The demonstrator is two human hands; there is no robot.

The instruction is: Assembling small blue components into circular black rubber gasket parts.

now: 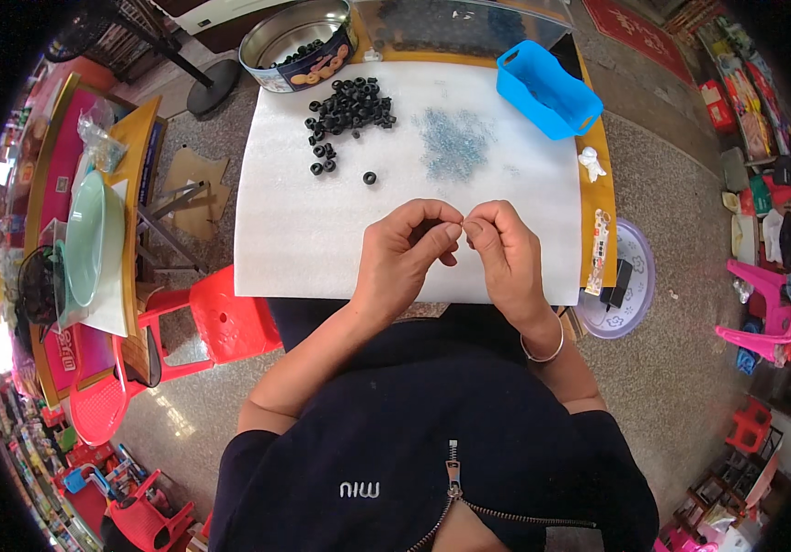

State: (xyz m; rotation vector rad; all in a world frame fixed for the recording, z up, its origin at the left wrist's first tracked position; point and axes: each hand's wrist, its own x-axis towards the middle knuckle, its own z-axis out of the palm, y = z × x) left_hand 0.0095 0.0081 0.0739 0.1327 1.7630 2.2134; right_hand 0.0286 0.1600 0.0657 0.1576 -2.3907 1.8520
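Observation:
My left hand [411, 248] and my right hand [509, 253] meet over the near part of a white foam sheet [322, 239]. Thumb and forefinger of each are pinched, and the tips almost touch. Whatever sits between them is too small to make out. Beyond my left hand lies a single black ring-shaped piece [370, 178], apart from a loose pile of similar black pieces [354, 106]. Farther off, ahead of my fingertips, many tiny clear-blue bits [453, 144] are spread over the sheet.
A round tin [296, 69] with more black pieces stands at the far left of the table. At the far right is a blue plastic basket [547, 92], near a clear bin [469, 28]. A crumpled white tissue [591, 164] lies on the right edge. Red stool [230, 317] at left.

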